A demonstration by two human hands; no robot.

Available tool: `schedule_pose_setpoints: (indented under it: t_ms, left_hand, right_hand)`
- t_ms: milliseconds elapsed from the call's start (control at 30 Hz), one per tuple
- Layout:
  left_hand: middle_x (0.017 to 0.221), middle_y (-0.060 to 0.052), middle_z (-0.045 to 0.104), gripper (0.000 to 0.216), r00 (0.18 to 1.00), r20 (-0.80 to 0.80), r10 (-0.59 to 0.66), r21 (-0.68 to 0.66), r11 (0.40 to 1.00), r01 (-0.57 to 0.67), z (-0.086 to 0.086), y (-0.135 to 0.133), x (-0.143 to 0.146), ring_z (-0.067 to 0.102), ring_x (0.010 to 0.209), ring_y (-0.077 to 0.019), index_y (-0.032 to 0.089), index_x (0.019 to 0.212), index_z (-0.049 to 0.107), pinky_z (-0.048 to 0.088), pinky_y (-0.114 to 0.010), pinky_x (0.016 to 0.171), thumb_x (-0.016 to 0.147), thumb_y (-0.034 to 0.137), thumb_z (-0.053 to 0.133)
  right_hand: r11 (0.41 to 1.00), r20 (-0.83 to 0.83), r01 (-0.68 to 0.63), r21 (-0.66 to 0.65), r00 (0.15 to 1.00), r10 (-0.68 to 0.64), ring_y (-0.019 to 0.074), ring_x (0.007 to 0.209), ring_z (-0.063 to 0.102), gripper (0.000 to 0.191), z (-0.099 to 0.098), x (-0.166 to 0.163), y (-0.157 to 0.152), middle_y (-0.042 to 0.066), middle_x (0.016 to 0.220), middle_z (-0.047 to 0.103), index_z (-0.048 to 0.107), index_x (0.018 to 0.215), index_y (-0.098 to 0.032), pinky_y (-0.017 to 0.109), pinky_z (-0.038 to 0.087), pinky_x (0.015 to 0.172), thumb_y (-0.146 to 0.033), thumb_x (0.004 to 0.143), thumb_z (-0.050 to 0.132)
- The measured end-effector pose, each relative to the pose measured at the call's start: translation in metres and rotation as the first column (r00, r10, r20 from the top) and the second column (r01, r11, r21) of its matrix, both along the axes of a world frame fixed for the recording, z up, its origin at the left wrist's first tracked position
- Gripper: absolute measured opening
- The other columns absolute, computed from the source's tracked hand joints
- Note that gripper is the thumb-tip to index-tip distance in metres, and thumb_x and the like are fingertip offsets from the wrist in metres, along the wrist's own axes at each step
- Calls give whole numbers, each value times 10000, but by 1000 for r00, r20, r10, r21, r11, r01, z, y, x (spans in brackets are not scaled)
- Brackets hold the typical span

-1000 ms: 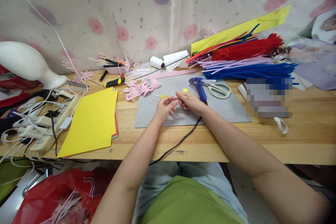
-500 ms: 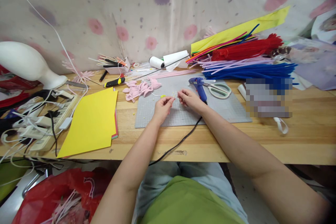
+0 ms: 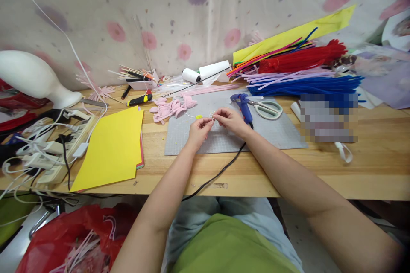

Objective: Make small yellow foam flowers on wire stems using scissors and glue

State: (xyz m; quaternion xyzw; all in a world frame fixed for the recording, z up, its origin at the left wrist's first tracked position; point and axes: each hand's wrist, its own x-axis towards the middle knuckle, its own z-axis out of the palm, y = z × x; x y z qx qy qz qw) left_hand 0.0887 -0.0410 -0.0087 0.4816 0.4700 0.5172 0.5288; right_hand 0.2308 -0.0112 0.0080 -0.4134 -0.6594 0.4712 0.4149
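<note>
Above the grey cutting mat (image 3: 275, 136), my left hand (image 3: 198, 133) pinches a small bunch of thin white strands (image 3: 212, 114). Their tips stick up past the fingers, too small to tell exactly what they are. My right hand (image 3: 231, 121) is closed at the same bunch, its fingertips pinched and nearly touching those of the left. What the right fingers hold, if anything, cannot be made out. Just beyond the left hand lies a small bright yellow piece (image 3: 199, 117). Pink fuzzy petal shapes (image 3: 171, 108) rest at the mat's left corner.
A blue glue gun (image 3: 245, 110) lies right of my hands, its black cord (image 3: 221, 172) running under my right forearm. Scissors (image 3: 269, 110) sit beside it. Yellow sheets (image 3: 110, 149) and a crowded power strip (image 3: 64, 153) are left; pipe cleaner bundles (image 3: 304, 86) lie at the back right.
My right hand has moved slightly left and down, bringing its fingertips from just beside the white strands to the bunch. The left hand stays almost where it was.
</note>
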Motion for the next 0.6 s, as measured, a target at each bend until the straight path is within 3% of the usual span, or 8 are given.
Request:
schedule_pose_setpoints:
  t_ms: [267,400,500,600]
  left_hand:
    - [555,50,454,252,995,99,33,-28,999,-30,11,-4,-2,344,408,-30,141,791,643,270,-187,361,652,350,626]
    - [558,47,446,227,990,116,77,-23,997,-75,9,-3,-3,342,420,-34,141,777,637,258,-190,388,685,344,596]
    - [628,25,510,184,955,95,281,64,956,-288,1,4,-7,417,494,-39,151,791,624,311,-175,459,710,312,585]
    - [820,-12,588,203,845,103,525,151,831,-535,-4,10,-14,479,573,-40,178,915,601,355,-161,508,747,285,562]
  right_hand:
    - [972,203,146,183,962,-183,101,554,385,248,-7,-1,6,-34,535,416,439,592,-194,250,301,547,-387,746,461]
    - [965,228,178,194,948,-221,98,542,351,306,-8,1,8,-31,529,380,398,543,-196,260,278,546,-412,755,438]
    - [972,224,178,155,952,-210,93,524,333,365,-8,5,8,-34,516,362,405,536,-194,259,264,530,-483,757,438]
    - [977,192,179,116,961,-198,97,521,344,352,-8,9,11,-36,516,378,455,594,-194,251,270,521,-512,744,451]
